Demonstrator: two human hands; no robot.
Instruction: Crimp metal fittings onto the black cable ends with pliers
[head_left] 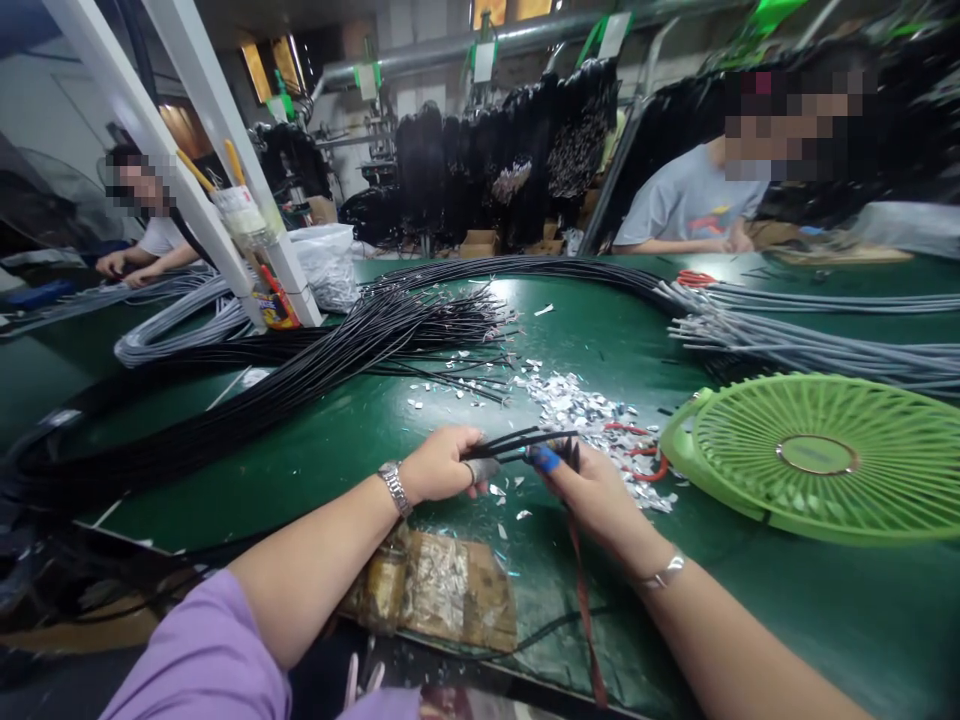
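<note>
My left hand (442, 465) is closed around the ends of a few thin black wires (517, 441) just above the green table (345, 450). My right hand (589, 490) pinches the same wire ends from the other side; one fingertip wears blue tape. A thin dark red strap (583, 600) hangs from my right hand toward the table's front edge. A large bundle of black cables (300, 375) sweeps across the table from the left. Silver foil scraps (577, 405) lie scattered just beyond my hands.
A green fan (817, 455) lies flat at the right. Grey cable bundles (810, 345) run along the far right, more (180, 320) at the left. A white post (217, 160) rises at the left. Two people sit at the far side. A brown taped pad (442, 590) lies near me.
</note>
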